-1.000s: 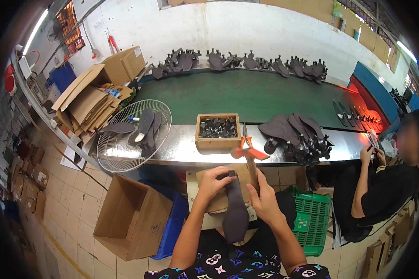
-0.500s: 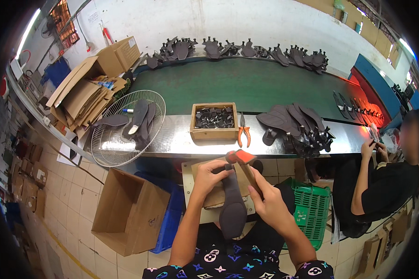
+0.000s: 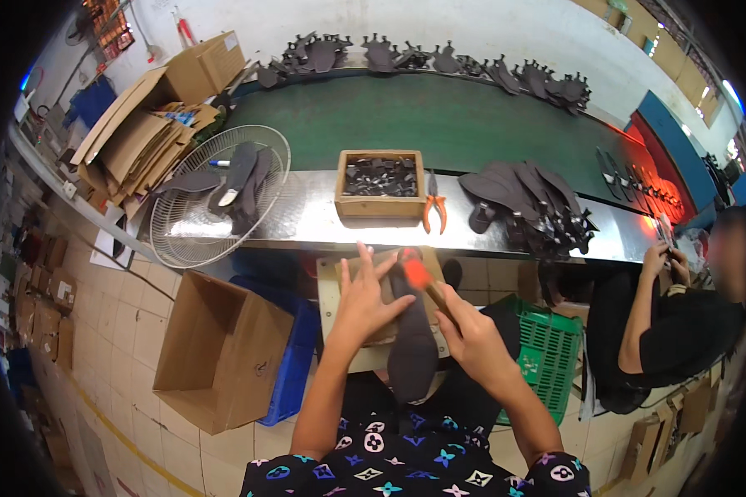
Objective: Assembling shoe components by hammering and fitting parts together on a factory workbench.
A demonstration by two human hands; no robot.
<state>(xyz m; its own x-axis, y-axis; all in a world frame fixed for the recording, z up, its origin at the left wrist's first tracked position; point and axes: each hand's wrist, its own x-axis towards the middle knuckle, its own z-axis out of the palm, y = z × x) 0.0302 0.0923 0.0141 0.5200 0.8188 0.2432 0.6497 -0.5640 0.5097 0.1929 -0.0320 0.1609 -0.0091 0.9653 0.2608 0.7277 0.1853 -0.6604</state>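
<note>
A long dark shoe piece (image 3: 412,358) lies over a pale wooden board (image 3: 330,290) in front of my lap. My left hand (image 3: 363,305) rests flat on the board and the piece's upper end, fingers spread. My right hand (image 3: 472,340) grips the wooden handle of a small hammer, whose red head (image 3: 414,271) is blurred just above the top of the piece, right beside my left fingertips.
On the metal table stand a wooden box of small dark parts (image 3: 380,205), orange-handled pliers (image 3: 433,214), a wire fan guard (image 3: 182,236) and a heap of dark pieces (image 3: 530,199). Below are a cardboard box (image 3: 224,356), a blue crate (image 3: 297,364) and a green basket (image 3: 547,356). A seated person (image 3: 680,323) works at right.
The hammer, held upright a second ago, has swung down toward the top of the dark piece. My left hand has spread flat beside it. The view has shifted slightly.
</note>
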